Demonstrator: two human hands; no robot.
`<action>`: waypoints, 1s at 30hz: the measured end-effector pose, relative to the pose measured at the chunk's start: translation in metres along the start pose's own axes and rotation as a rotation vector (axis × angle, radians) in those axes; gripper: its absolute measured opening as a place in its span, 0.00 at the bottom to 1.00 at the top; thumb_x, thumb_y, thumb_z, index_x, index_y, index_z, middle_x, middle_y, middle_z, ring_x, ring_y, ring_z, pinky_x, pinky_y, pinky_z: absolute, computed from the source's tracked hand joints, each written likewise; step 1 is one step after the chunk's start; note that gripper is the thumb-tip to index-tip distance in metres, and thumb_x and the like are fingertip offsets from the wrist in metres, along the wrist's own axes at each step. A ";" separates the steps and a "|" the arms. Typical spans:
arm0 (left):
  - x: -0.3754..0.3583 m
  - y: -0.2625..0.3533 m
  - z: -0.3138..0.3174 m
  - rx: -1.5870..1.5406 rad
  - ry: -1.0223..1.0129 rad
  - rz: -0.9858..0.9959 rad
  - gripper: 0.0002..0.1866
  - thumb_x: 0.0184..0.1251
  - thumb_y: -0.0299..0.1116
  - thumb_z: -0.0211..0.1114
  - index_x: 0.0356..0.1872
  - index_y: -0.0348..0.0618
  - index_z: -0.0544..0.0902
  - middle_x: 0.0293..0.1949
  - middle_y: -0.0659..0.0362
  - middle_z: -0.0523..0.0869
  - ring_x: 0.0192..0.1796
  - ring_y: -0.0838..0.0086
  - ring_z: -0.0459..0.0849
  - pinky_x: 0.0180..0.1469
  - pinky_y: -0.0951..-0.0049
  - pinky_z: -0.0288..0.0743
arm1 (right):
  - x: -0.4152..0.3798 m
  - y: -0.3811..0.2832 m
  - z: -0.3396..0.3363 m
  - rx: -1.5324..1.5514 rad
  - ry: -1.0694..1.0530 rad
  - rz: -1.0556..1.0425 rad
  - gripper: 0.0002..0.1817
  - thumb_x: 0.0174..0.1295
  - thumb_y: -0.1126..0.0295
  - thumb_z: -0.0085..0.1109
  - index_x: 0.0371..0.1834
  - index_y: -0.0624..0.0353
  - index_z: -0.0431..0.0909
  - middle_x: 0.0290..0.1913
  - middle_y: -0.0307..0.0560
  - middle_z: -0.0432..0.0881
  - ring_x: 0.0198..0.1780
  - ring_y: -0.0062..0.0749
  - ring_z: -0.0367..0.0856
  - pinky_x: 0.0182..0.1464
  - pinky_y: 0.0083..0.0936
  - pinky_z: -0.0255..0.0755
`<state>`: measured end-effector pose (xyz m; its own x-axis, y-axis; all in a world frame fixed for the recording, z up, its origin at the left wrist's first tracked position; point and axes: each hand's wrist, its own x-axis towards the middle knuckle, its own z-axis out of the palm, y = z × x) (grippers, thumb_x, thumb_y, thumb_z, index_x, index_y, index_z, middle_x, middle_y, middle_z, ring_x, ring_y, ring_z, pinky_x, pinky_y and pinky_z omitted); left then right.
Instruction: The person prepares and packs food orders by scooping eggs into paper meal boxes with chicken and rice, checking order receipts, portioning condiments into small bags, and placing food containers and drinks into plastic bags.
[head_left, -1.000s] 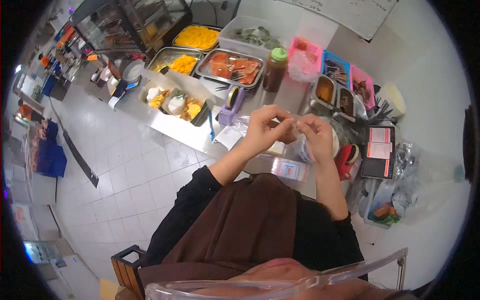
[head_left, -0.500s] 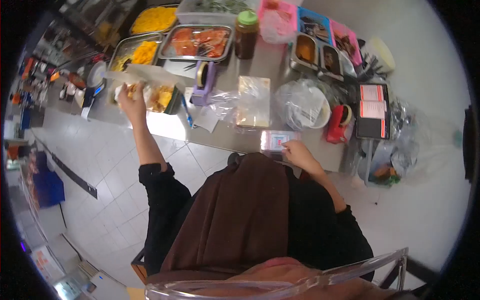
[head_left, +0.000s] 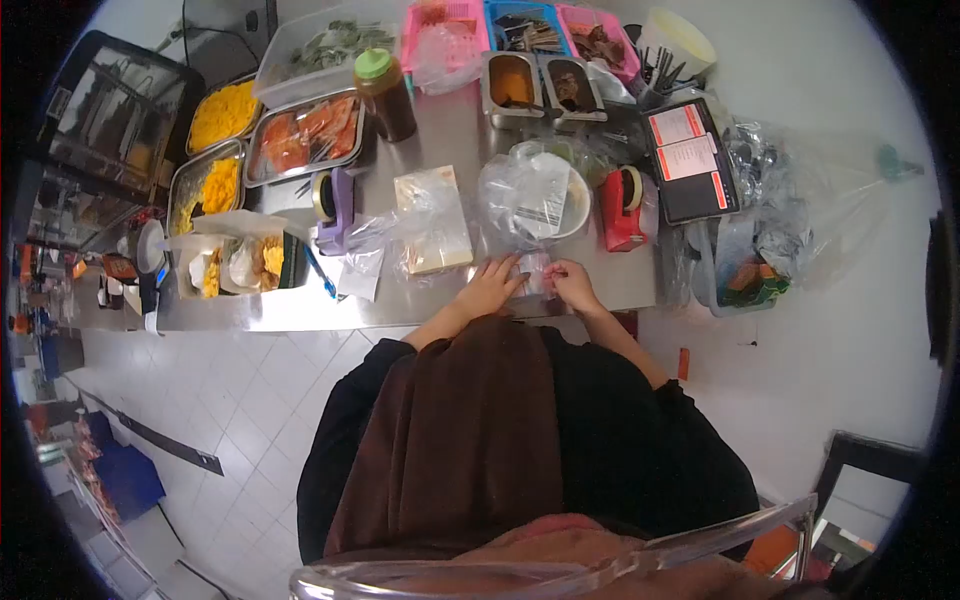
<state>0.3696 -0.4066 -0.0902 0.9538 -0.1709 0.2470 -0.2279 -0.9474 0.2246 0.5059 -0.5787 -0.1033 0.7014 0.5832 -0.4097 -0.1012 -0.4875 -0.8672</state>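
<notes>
At the near edge of the steel counter, my left hand (head_left: 487, 289) lies with its fingers stretched out, fingertips at the left side of a small clear plastic packet with a printed face (head_left: 534, 272). Curled in a pinch at the packet's right side is my right hand (head_left: 574, 287). The fingers partly cover the packet, so its contents are hard to make out. Just beyond stand a white bowl under clear plastic (head_left: 574, 205) and a flat cream box (head_left: 437, 220). An open takeaway box with food (head_left: 240, 265) sits well to the left.
Tape dispensers, one purple (head_left: 338, 212) and one red (head_left: 624, 212), flank the middle. Behind are a green-capped sauce bottle (head_left: 385, 98), a tray of orange-red slices (head_left: 306, 140) and metal sauce tins (head_left: 513, 88). A dark bill folder (head_left: 690, 160) lies right.
My left hand has left the takeaway box and come right to the packet. My right hand stays at the packet. The view has turned, so the counter's things appear shifted left.
</notes>
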 end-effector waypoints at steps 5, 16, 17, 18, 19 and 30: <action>0.001 0.003 0.022 -0.220 -0.002 -0.122 0.36 0.40 0.40 0.69 0.57 0.53 0.68 0.61 0.48 0.60 0.62 0.52 0.59 0.60 0.51 0.55 | -0.010 -0.023 0.003 -0.179 0.153 -0.232 0.09 0.49 0.72 0.64 0.31 0.64 0.77 0.27 0.45 0.79 0.28 0.23 0.76 0.31 0.22 0.70; 0.009 0.007 0.068 -0.220 0.183 -0.179 0.39 0.35 0.40 0.72 0.56 0.52 0.68 0.59 0.49 0.61 0.61 0.53 0.59 0.59 0.51 0.54 | 0.005 -0.006 -0.017 -0.797 0.236 -0.725 0.11 0.56 0.67 0.57 0.31 0.67 0.78 0.20 0.52 0.77 0.23 0.27 0.75 0.28 0.25 0.68; 0.011 0.007 0.076 -0.214 0.219 -0.177 0.39 0.35 0.41 0.72 0.56 0.52 0.68 0.58 0.49 0.62 0.61 0.53 0.59 0.59 0.51 0.54 | 0.003 -0.013 -0.023 -0.868 0.265 -0.797 0.10 0.55 0.68 0.57 0.31 0.67 0.78 0.21 0.52 0.77 0.24 0.27 0.75 0.29 0.25 0.68; 0.014 0.013 0.059 -0.252 0.136 -0.199 0.39 0.35 0.41 0.72 0.56 0.53 0.69 0.58 0.49 0.62 0.61 0.53 0.58 0.60 0.51 0.53 | 0.002 -0.016 -0.027 -0.938 0.297 -0.868 0.10 0.55 0.69 0.57 0.32 0.67 0.78 0.22 0.52 0.78 0.25 0.26 0.76 0.30 0.24 0.68; 0.016 0.012 0.064 -0.229 0.110 -0.213 0.39 0.35 0.41 0.72 0.56 0.53 0.69 0.58 0.49 0.61 0.61 0.53 0.58 0.60 0.51 0.53 | 0.007 -0.004 -0.034 -0.787 0.287 -0.735 0.09 0.55 0.70 0.58 0.31 0.67 0.78 0.24 0.50 0.79 0.25 0.25 0.75 0.30 0.23 0.68; 0.055 0.014 -0.089 -0.681 -0.405 -0.223 0.16 0.55 0.43 0.62 0.33 0.39 0.80 0.35 0.52 0.82 0.39 0.58 0.80 0.38 0.63 0.73 | -0.013 -0.029 -0.089 -0.269 0.036 -0.257 0.03 0.58 0.75 0.55 0.31 0.64 0.75 0.26 0.35 0.76 0.29 0.16 0.71 0.34 0.14 0.66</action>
<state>0.4015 -0.4052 0.0102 0.9577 -0.2061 -0.2010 0.0307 -0.6212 0.7831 0.5625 -0.6297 -0.0474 0.7047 0.6878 -0.1743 0.2667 -0.4844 -0.8332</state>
